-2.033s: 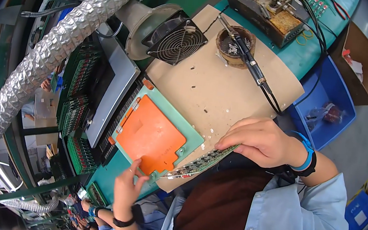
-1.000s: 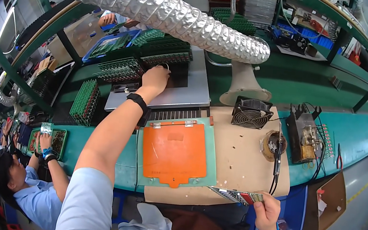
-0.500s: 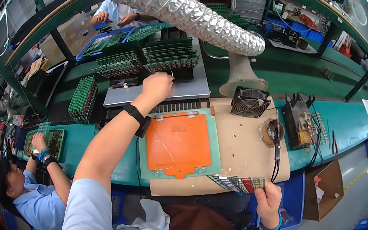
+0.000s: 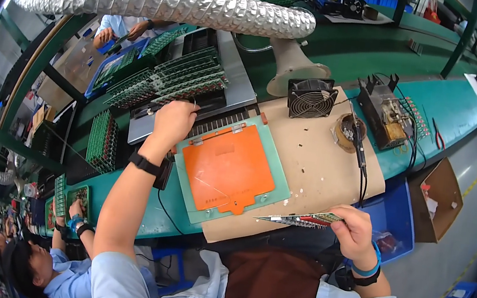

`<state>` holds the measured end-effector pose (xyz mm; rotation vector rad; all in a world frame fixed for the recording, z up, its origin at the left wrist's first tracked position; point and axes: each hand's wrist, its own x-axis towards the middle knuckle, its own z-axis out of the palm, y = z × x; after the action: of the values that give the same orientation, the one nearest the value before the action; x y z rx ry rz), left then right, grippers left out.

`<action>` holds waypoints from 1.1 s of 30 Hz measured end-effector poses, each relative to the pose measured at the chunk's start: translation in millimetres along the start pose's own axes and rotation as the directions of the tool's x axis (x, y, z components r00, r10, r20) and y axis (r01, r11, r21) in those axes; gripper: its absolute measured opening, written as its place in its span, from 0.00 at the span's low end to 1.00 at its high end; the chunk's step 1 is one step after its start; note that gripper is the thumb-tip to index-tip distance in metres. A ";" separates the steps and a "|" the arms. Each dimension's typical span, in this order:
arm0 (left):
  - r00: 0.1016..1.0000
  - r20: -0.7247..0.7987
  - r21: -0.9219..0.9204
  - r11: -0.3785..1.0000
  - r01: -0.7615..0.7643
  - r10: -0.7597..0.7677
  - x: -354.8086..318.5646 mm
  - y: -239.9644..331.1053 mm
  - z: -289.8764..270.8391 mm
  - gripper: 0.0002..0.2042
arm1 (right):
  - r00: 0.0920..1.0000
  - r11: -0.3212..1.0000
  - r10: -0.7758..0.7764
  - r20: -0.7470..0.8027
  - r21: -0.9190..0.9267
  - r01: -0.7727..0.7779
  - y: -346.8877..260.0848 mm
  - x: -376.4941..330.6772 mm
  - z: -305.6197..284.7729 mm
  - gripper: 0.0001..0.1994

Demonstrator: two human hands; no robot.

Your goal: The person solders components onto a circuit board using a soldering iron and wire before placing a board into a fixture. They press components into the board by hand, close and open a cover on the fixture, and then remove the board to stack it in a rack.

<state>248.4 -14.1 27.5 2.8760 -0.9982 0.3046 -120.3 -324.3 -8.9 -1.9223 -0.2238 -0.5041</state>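
Observation:
My right hand (image 4: pixel 353 231) grips one end of a circuit board (image 4: pixel 308 219), holding it nearly level above the bench's front edge. Small parts line the board, some of them red. My left hand (image 4: pixel 174 120) is closed beside a rack of upright green circuit boards (image 4: pixel 191 75). A thin sliver shows at its fingertips, too small to name. Between my hands lies a green fixture with an orange plate (image 4: pixel 228 169), hinged at its far edge.
A silver flexible duct (image 4: pixel 167 2) with a hood (image 4: pixel 292 68) hangs over the bench. A black fan (image 4: pixel 311 100), a soldering iron (image 4: pixel 358 144) in a stand and a soldering pot (image 4: pixel 387 112) stand right. More boards (image 4: pixel 103 141) stand left. Co-workers sit at left and across.
My left hand has drawn back toward me and slightly left, away from the rack. The board in my right hand has tilted flatter. The whole view has shifted.

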 end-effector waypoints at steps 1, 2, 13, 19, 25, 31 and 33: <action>1.000 0.007 0.009 1.000 -0.007 0.007 -5.2 0.3 -2.9 0.13 | 1.000 1.000 -0.013 0.012 0.005 0.013 1.5 -0.6 0.1 0.08; 1.000 0.016 -0.013 1.000 0.003 -0.002 -11.0 0.4 -5.6 0.13 | 1.000 1.000 -0.010 0.004 0.014 0.010 2.2 -1.3 0.9 0.08; 0.985 -0.136 -0.036 0.993 -0.116 0.111 -63.0 -8.8 -11.2 0.11 | 0.996 0.994 0.065 -0.060 -0.082 -0.069 1.7 -1.2 3.3 0.10; 0.999 -0.048 -0.064 0.998 -0.027 0.024 -83.2 1.9 -18.9 0.10 | 0.886 0.841 0.459 -0.067 0.355 -0.409 15.6 12.9 3.4 0.14; 0.981 -0.171 -0.077 0.991 -0.108 0.094 -90.6 -4.3 -7.0 0.10 | 0.868 0.725 0.495 0.040 0.531 -0.438 56.0 25.2 8.5 0.19; 0.969 -0.220 -0.073 0.988 -0.133 0.114 -104.1 -7.6 -6.5 0.10 | 0.830 0.820 0.558 -0.015 0.160 -0.549 54.5 28.0 11.9 0.24; 0.971 -0.224 -0.083 0.991 -0.107 0.086 -107.0 -2.5 -7.9 0.10 | 0.841 0.837 0.536 -0.071 -0.091 -0.540 53.7 29.2 13.0 0.25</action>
<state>166.5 53.7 12.3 2.6425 -1.0814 0.5534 -70.6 -336.0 -45.0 -1.9669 0.3806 -0.1760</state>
